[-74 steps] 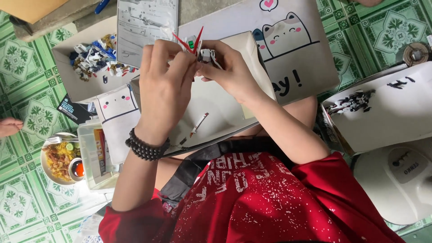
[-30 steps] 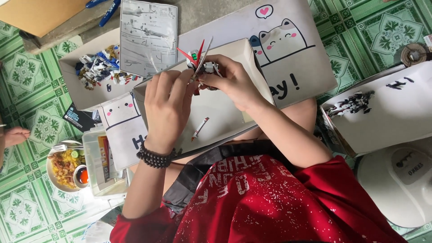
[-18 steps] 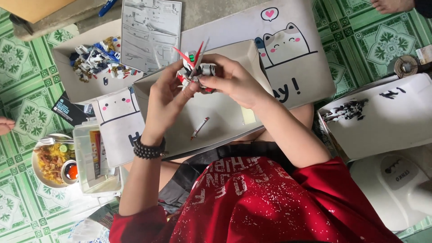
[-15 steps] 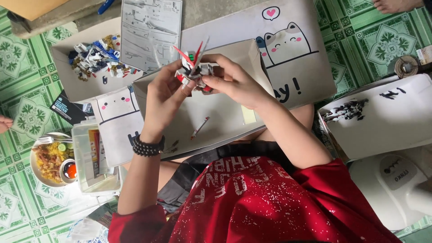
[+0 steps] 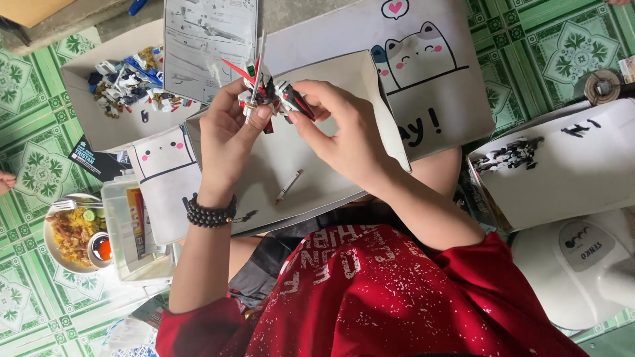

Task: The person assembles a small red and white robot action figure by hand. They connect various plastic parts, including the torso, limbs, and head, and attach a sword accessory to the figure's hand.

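Left hand [image 5: 225,142] fingers closed round small robot model [image 5: 268,96]. Right hand [image 5: 344,132] pinches model's side. Both above cardboard tray [image 5: 317,178]; small tool [image 5: 289,186] lies inside.

A model [image 5: 268,96] sits upper centre of the frame, between the left hand [image 5: 225,142] on its left and the right hand [image 5: 347,135] on its right, above a tray [image 5: 317,178]. A small tool [image 5: 289,186] lies in the tray below the hands. A sheet [image 5: 210,39] lies above-left of the model, overlapping a box of parts [image 5: 126,82] at upper left. A plate of food [image 5: 73,231] sits at lower left; a second tray [image 5: 562,172] at right.
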